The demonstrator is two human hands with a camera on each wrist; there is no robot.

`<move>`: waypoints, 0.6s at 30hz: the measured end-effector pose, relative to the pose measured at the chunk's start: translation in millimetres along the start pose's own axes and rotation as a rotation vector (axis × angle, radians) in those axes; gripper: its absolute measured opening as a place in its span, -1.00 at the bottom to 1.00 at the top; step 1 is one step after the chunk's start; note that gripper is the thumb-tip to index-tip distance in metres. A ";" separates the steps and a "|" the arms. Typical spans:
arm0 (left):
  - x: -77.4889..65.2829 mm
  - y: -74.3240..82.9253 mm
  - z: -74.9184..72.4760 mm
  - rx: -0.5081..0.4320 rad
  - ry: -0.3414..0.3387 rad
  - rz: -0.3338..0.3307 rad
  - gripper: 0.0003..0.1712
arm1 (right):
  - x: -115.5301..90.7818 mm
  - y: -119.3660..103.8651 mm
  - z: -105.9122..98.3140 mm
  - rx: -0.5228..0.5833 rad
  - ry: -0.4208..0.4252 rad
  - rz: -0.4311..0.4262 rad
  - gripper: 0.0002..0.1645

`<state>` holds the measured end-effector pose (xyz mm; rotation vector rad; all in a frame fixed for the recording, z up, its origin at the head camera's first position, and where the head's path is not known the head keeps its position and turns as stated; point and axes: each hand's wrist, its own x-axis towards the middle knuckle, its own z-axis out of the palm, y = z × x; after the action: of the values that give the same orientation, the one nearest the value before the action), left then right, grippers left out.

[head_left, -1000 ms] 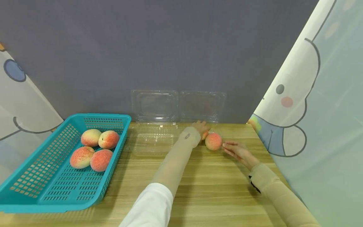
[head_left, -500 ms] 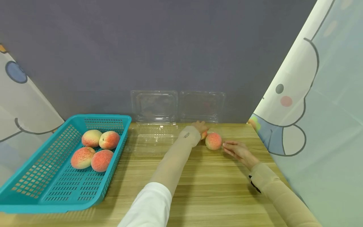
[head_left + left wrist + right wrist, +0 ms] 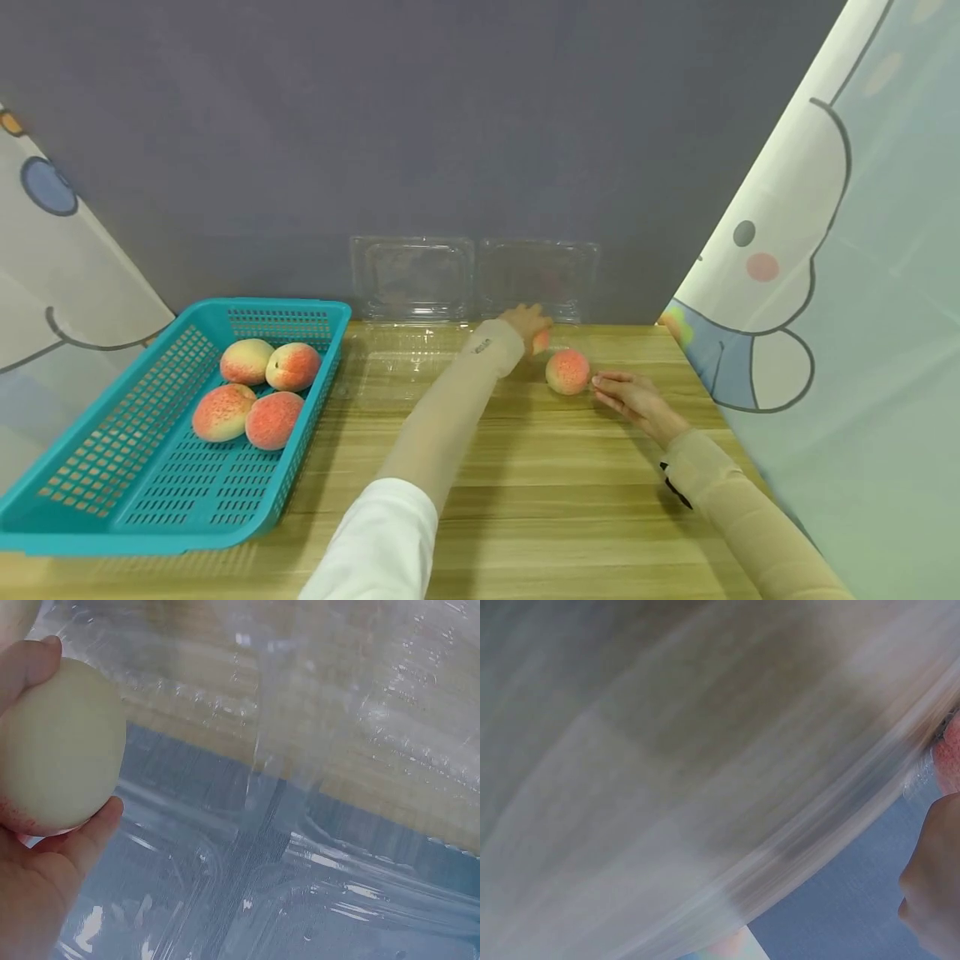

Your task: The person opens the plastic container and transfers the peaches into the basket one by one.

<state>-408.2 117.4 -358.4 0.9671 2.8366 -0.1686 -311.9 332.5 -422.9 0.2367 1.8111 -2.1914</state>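
My left hand grips a peach, thumb on one side and fingers round the other, over the right-hand clear plastic clamshell box. The peach's pale side faces the left wrist camera; in the head view the hand hides most of it. Another peach, pink and speckled, sits at the right front of that box's base. Close beside it, my right hand pinches the box's near right corner between thumb and fingers. In the right wrist view a blurred sleeve covers most of the picture.
A second clear clamshell box stands left of the first, its lid raised against the dark backdrop. At the left, a teal basket holds several peaches. Patterned cloths flank the wooden table.
My left hand has lifted slightly up and left with its peach, opening a gap to the other peach. The right hand keeps its place at the box corner.
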 end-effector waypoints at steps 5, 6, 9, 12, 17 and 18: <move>-4.7 -5.8 -9.1 -0.051 -0.017 0.009 -0.09 | 1.0 1.2 1.6 0.004 0.010 0.007 -0.45; -6.8 -6.1 -11.1 -0.055 -0.021 0.011 -0.08 | 0.7 1.5 2.1 0.005 0.014 0.010 -0.48; -14.1 -6.7 -17.1 -0.054 -0.026 0.007 -0.08 | -0.3 2.4 1.7 0.002 -0.002 0.015 -0.56; -23.1 -7.0 -24.0 -0.037 -0.018 -0.013 -0.06 | -1.6 1.8 0.2 0.002 -0.001 0.009 -0.57; -39.7 -7.8 -33.7 0.029 0.010 0.001 -0.06 | -3.1 -1.1 -3.3 -0.001 -0.011 0.001 -0.50; -43.7 -8.4 -35.3 0.048 0.015 0.013 -0.06 | -3.2 -1.5 -3.6 -0.004 -0.017 0.001 -0.49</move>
<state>-382.5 90.0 -315.8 1.0006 2.8518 -0.2298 -309.6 336.6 -421.2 0.2183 1.8057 -2.1822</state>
